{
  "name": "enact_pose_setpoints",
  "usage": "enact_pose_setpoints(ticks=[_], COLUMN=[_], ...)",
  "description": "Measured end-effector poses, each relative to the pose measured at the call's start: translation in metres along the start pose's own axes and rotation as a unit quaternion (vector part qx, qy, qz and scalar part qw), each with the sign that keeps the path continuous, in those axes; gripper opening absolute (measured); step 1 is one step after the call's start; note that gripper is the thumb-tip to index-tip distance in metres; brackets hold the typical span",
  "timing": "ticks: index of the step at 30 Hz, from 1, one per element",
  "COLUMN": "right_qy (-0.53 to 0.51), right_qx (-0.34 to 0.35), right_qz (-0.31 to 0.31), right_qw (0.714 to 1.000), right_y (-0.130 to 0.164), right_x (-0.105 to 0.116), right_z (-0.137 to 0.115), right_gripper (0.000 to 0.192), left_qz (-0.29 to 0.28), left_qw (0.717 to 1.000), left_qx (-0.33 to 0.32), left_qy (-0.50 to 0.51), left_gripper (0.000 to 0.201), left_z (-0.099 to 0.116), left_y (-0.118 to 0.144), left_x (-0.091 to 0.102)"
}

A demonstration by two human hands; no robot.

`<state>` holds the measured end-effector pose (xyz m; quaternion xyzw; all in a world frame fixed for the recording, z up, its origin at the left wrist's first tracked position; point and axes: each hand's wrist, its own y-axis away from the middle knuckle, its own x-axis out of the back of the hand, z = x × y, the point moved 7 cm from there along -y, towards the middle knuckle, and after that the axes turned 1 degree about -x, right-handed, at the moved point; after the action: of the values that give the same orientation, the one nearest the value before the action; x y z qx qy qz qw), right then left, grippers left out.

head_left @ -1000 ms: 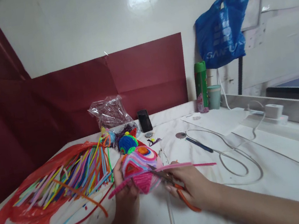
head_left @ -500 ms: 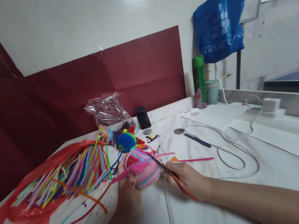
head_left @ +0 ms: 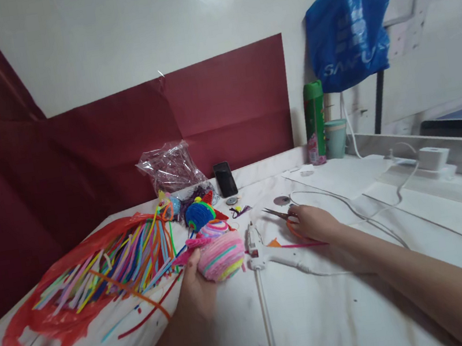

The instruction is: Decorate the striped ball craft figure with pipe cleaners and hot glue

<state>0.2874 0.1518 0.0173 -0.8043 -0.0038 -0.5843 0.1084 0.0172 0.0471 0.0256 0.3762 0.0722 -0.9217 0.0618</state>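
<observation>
My left hand is clamping the left side of a round ball wrapped in pink, teal and yellow fuzzy stems, thumb on the near face; I cannot tell whether its underside is touching the white marbled tabletop. My right hand is closing its fingers around the orange handles of a pair of metal scissors, the slightly parted blades pointing leftward. The scissors are no longer crossing in front of the ball: my right hand is now positioning them farther out and to the right, low over the tabletop. This is leaving the ball in my left hand only, so cutting at it appears to be pausing. The shift is also exposing a white corded glue gun, which is lying between my hands. A straight magenta fuzzy stem is lying just on the near side of my right hand. Beyond my left hand, a round blue figure with red points is resting.
</observation>
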Motion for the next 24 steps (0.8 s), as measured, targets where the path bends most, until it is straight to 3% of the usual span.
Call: enact_pose_setpoints(ticks=[5,10,12,14,16,19,24], right_qy=[0.020,0.046,0.012,-0.053,-0.058,-0.007,0.032], right_qx=[0.010,0.043,0.124,0.247,0.296,0.279,0.260], right_qz=[-0.011,0.054,0.063,0.026,-0.002,0.003,0.034], right_qw=[1.000,0.997,0.990,0.967,0.953,0.960,0.965], right_y=[-0.001,0.012,0.026,0.045,0.059,0.064,0.060], right_x=[-0.002,0.022,0.027,0.022,0.013,-0.002,-0.017], right_z=[0.002,-0.014,-0.035,-0.064,-0.082,-0.092,-0.094], right_gripper=[0.020,0.022,0.021,0.020,0.020,0.012,0.020], left_qz=[0.032,0.046,0.044,0.055,0.066,0.050,0.029], left_qw=[0.999,0.998,0.998,0.998,0.997,0.998,0.998], left_qx=[-0.016,-0.042,-0.048,-0.043,-0.031,-0.035,-0.045], left_qy=[-0.012,0.004,0.002,-0.008,-0.019,-0.018,-0.015], left_gripper=[0.039,0.037,0.037,0.037,0.037,0.037,0.034], left_z=[0.011,0.023,0.024,0.023,0.021,0.019,0.016], left_y=[-0.007,-0.015,-0.016,-0.015,-0.014,-0.013,-0.013], left_x=[0.006,0.011,0.012,0.013,0.015,0.016,0.021])
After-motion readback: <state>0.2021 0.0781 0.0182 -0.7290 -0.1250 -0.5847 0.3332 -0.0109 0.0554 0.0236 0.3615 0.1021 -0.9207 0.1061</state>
